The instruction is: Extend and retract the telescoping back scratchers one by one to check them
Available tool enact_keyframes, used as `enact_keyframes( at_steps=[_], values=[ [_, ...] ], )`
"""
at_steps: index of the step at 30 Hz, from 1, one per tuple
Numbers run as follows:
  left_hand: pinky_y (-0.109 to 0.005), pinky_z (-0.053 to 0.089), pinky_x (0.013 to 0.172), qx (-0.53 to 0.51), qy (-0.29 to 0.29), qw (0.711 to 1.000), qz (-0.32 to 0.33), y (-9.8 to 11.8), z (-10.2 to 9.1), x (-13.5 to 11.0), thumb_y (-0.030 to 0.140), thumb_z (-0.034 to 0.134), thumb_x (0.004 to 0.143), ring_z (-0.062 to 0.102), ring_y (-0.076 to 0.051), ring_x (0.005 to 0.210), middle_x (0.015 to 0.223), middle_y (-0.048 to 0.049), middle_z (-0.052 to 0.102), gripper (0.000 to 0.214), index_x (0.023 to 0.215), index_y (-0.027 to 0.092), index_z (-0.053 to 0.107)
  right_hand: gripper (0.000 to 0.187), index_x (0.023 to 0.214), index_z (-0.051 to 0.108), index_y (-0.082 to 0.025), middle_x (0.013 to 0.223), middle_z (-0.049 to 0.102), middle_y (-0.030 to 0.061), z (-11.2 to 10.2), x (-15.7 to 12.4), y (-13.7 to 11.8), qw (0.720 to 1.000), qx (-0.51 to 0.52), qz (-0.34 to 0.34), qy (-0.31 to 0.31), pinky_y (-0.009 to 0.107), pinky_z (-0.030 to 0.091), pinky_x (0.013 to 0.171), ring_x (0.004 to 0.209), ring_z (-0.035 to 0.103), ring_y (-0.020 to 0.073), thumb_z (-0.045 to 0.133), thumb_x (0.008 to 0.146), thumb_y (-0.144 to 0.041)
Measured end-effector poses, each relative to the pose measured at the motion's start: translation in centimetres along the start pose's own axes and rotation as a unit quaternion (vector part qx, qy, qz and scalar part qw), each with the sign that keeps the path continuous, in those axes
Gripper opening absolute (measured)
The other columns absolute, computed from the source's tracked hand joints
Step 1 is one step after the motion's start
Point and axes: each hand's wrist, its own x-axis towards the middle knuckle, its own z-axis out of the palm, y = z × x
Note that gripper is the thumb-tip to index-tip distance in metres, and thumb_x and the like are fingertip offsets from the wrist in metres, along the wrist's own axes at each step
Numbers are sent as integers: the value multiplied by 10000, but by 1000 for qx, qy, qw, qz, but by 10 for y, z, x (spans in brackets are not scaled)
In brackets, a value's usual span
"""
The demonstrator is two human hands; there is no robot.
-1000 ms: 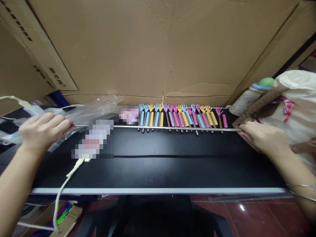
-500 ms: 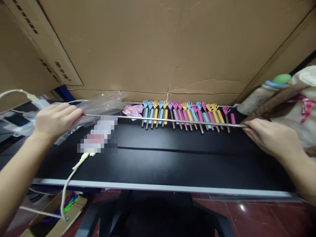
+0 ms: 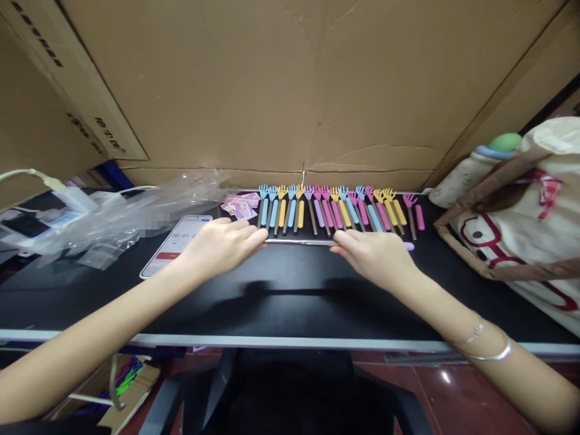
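"Where is the metal rod [image 3: 299, 242], exactly?"

"It runs nearly level between the two hands, in front of a row of back scratchers [image 3: 336, 214]. It seems to be raised off the black table [image 3: 290, 320], since the hands' shadows fall nearer the front edge."

"And the hands?"

"Both are closed round it: the left hand [image 3: 229, 244] over one end, the right hand [image 3: 376, 251] further along. A lilac tip [image 3: 409, 246] pokes out beyond the right one (I take it for the rod's handle, though the join is covered)."

"How would it handle?"

"Light and fairly stiff, I'd guess, but slim enough to bend if forced sideways. The bare metal looks smooth, so it could slip through a loose grip. I'd hold it by the lilac end and by the shaft near the far end, keeping any force in line with its length."

"Anything in the way?"

"The row lies just behind; whether any piece touches the rod, I can't tell. Small printed cards [image 3: 242, 206] sit by the row's left end. A phone [image 3: 181, 235] is partly covered by the left arm, with clear plastic wrapping [image 3: 181, 190] beyond it. On the right, a cloth bag [image 3: 544, 241] and a bottle [image 3: 462, 179] limit sideways reach, and cardboard [image 3: 272, 90] walls off the back."
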Motion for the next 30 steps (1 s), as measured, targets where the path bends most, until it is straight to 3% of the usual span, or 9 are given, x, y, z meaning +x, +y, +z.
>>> enact_keyframes(
  at_steps=[7, 12, 17, 21, 25, 30],
  values=[
    [-289, 307, 495, -69, -15, 997, -12, 27, -6, 17, 234, 428, 968, 537, -149, 511, 574, 7, 571, 245, 758, 189, 545, 442, 789, 618, -183, 583, 576, -5, -3, 5, -19, 999, 30, -12, 10, 256, 126, 471, 452, 458, 97, 320, 1029, -404],
    [-286, 306, 509, -38, 15, 999, -4, 22, -14, 14, 285, 427, 981, 546, -135, 550, 583, 18, 573, 276, 741, 205, 538, 427, 730, 595, -180, 580, 556, -12, -18, -6, -6, 998, 3, -28, 54, 260, 175, 488, 493, 461, 95, 362, 1023, -383],
    [-262, 311, 529, 59, 18, 998, 29, -17, -20, -10, 322, 476, 964, 542, -130, 586, 619, 29, 600, 267, 729, 222, 552, 483, 692, 597, -182, 581, 567, 3, -17, -35, 34, 997, -64, 5, 51, 251, 198, 502, 510, 450, 104, 345, 1014, -438],
    [-234, 314, 534, 131, 2, 991, 13, -68, -19, -55, 326, 482, 959, 541, -116, 622, 671, 47, 635, 252, 744, 236, 577, 608, 654, 595, -179, 595, 594, 29, -10, -72, 89, 990, -124, 41, 60, 234, 207, 484, 521, 457, 112, 262, 1001, -551],
    [-204, 296, 510, 183, -15, 982, -45, -112, -12, -106, 331, 510, 929, 510, -112, 610, 609, 43, 593, 288, 666, 219, 548, 744, 612, 570, -191, 536, 516, 69, -4, -106, 137, 979, -135, 139, -62, 268, 189, 482, 522, 431, 145, 125, 945, -685],
    [-192, 268, 494, 157, -23, 983, -96, -125, -9, -142, 332, 518, 914, 447, -110, 564, 529, 42, 516, 342, 599, 201, 492, 693, 554, 477, -206, 531, 471, 74, 0, -127, 157, 969, -137, 168, -121, 285, 199, 504, 539, 412, 159, 169, 917, -710]
  ],
)
